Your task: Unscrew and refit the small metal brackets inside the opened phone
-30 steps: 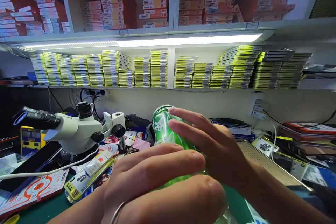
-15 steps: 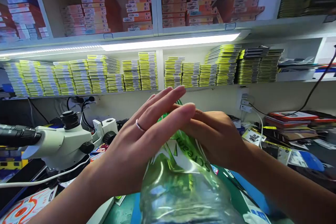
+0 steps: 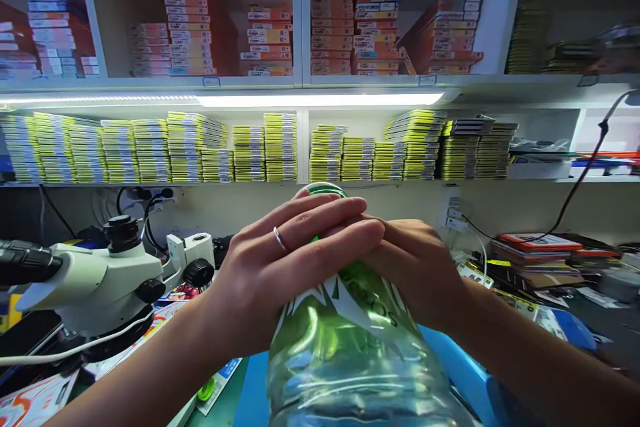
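- The left hand point(image 3: 270, 267) and right hand point(image 3: 420, 267) hug the clear bottle point(image 3: 350, 367) near its green label point(image 3: 357, 303), over the counter point(image 3: 229, 392).
- It looks light, bendy, maybe slippery.
- Hold its label gently; squeezing could dent it.

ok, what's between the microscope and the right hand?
Head view, going across the picture: the left hand, then the green-tinted bottle, its upper part partly hidden.

Microscope point(image 3: 95, 283) left of bottle point(image 3: 350, 363), shelves point(image 3: 303, 140) behind
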`<act>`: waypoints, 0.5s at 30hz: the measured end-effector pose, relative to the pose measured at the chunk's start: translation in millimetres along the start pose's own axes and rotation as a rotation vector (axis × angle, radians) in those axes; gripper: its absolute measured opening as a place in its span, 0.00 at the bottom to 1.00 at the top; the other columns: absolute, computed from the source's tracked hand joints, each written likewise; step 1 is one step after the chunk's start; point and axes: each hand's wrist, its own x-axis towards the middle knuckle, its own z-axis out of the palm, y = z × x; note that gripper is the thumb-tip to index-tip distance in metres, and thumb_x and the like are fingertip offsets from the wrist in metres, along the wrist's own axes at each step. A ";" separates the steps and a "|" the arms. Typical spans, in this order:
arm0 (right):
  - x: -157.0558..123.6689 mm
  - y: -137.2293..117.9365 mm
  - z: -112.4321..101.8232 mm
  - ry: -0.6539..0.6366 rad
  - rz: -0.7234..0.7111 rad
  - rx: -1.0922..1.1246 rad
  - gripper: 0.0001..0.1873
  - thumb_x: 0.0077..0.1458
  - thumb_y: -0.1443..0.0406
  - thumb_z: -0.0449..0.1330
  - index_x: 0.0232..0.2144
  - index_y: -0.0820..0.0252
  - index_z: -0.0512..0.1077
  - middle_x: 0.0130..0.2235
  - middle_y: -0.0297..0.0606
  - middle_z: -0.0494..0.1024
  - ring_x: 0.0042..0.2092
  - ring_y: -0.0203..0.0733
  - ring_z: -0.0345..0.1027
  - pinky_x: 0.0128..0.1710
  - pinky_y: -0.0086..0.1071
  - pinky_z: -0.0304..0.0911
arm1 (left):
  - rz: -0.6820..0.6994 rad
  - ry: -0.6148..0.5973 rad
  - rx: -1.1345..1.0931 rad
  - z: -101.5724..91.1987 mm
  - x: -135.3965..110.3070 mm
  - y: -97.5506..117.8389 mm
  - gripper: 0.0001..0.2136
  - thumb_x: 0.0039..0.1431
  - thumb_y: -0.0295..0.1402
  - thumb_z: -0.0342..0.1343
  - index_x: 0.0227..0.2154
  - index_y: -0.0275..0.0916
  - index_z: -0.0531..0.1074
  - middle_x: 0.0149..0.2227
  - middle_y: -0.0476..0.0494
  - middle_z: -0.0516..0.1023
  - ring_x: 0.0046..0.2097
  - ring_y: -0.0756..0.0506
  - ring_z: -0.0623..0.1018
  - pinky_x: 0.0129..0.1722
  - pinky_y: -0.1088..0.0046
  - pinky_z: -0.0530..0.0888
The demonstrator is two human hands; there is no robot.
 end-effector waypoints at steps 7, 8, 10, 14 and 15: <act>-2.3 -3.0 5.8 0.049 0.012 0.040 0.11 0.73 0.68 0.54 0.45 0.56 0.77 0.39 0.35 0.85 0.35 0.34 0.78 0.34 0.25 0.71 | 0.022 0.008 -0.004 -1.2 0.2 -0.2 0.19 0.74 0.39 0.53 0.64 0.50 0.71 0.61 0.47 0.80 0.61 0.41 0.80 0.65 0.57 0.78; -2.3 -3.5 6.4 0.051 0.017 0.040 0.11 0.73 0.69 0.54 0.45 0.56 0.77 0.39 0.35 0.85 0.35 0.34 0.78 0.34 0.25 0.71 | 0.024 0.010 -0.005 -1.4 0.1 -0.1 0.19 0.74 0.38 0.54 0.64 0.50 0.71 0.61 0.46 0.80 0.61 0.40 0.80 0.65 0.57 0.79; -2.2 -4.1 7.5 0.058 0.023 0.037 0.11 0.72 0.69 0.54 0.44 0.56 0.77 0.40 0.36 0.85 0.35 0.34 0.78 0.34 0.25 0.72 | 0.025 0.015 -0.001 -1.8 0.2 -0.2 0.19 0.74 0.39 0.54 0.65 0.50 0.70 0.61 0.46 0.80 0.61 0.40 0.80 0.64 0.57 0.79; 0.5 -3.6 7.2 0.087 0.012 0.038 0.10 0.71 0.69 0.55 0.43 0.56 0.78 0.42 0.36 0.86 0.32 0.33 0.77 0.33 0.25 0.72 | 0.024 0.029 0.001 -2.4 1.8 -1.6 0.19 0.75 0.41 0.52 0.66 0.53 0.69 0.61 0.48 0.80 0.60 0.39 0.81 0.63 0.56 0.81; 1.8 -3.1 6.4 0.091 0.011 0.040 0.10 0.71 0.70 0.55 0.42 0.57 0.78 0.41 0.35 0.86 0.32 0.33 0.77 0.32 0.25 0.72 | 0.027 0.033 -0.002 -2.7 2.6 -1.9 0.19 0.75 0.40 0.52 0.66 0.53 0.69 0.61 0.48 0.80 0.60 0.40 0.81 0.63 0.56 0.81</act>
